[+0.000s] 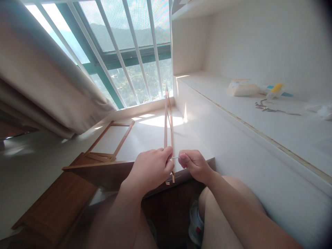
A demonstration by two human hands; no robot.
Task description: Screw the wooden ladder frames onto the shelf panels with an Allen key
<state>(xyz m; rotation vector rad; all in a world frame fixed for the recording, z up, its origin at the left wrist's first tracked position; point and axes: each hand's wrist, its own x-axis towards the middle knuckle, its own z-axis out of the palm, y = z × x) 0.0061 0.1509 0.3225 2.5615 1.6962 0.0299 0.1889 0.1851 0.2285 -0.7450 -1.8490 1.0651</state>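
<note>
A narrow wooden frame stands in front of me, its slim bars running away toward the window. My left hand is closed around the near part of it, and the fingers hide that spot. Between my hands shows a thin, pale metal rod, one end at the wooden bar under my left fingers. My right hand is closed, pinching the rod's other end between thumb and fingers. Whether the rod is a screw or a hex key I cannot make out.
Another wooden frame leans at the left beside a brown wooden panel. On the white shelf at the right lie a soft white packet, a yellow-topped item and small metal pieces. A curtain hangs by the barred window.
</note>
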